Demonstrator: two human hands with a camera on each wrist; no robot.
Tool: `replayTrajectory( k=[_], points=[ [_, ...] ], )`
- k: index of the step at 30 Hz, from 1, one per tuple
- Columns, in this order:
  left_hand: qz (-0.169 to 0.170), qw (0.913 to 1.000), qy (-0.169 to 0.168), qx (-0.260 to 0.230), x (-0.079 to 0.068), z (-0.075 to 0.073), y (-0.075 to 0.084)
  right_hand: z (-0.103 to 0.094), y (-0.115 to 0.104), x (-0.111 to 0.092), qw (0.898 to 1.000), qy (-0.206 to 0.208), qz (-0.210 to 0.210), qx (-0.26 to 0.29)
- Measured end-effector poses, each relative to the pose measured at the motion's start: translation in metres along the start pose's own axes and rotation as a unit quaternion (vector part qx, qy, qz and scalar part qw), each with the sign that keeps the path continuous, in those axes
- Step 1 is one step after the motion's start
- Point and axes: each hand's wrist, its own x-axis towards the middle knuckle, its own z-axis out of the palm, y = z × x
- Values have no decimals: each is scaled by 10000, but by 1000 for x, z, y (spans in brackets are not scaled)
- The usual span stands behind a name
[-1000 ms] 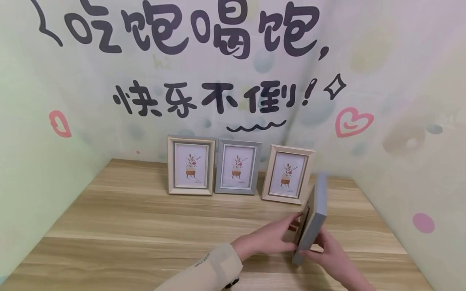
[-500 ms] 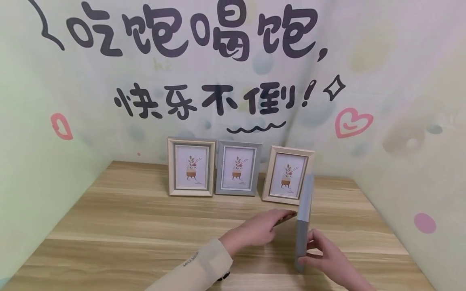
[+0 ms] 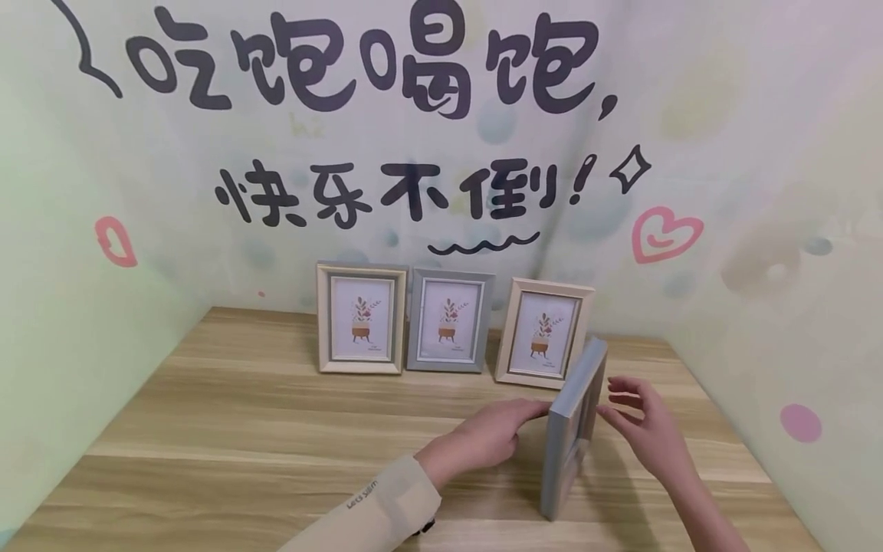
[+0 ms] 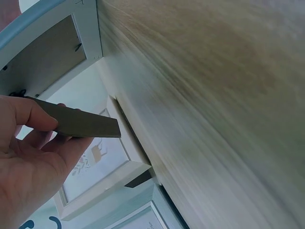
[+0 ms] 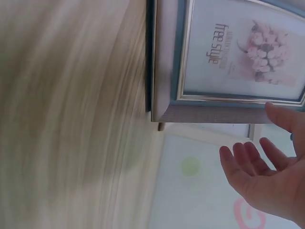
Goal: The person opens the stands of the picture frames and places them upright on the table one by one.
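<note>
A grey-blue photo frame [image 3: 556, 464] stands upright on the table, seen nearly edge-on in the head view. Behind it, my left hand [image 3: 476, 438] pinches the dark flat stand [image 4: 90, 123] on the frame's back between thumb and fingers. The front of that photo frame [image 5: 164, 90] shows a pink flower print with "free style" lettering. At its right side is my right hand [image 3: 651, 429], fingers loosely bent and gripping nothing. In the right wrist view, the thumb of that hand [image 5: 281, 186] lies at the frame's edge; whether it touches, I cannot tell.
Along the back of the wooden table [image 3: 276, 429] stand a cream photo frame [image 3: 324, 322], a grey photo frame [image 3: 415, 330] and a beige photo frame [image 3: 507, 330], each with a potted-plant print. The held frame overlaps the beige one. A printed cloth [image 3: 386, 138] hangs behind.
The grey-blue frame has turned from showing its back on the left to showing its front on the right. My right hand has let go of it and moved up and right.
</note>
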Motion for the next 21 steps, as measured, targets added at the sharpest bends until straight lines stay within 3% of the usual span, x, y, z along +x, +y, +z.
replayTrajectory(
  k=[13,21],
  points=[
    [30,9999,22,142,0,1,2,9,12,11,10000,-92,19,-17],
    [-69,9996,285,64,-1,7,-1,11,18,7,9994,190,-266,-79]
  ],
)
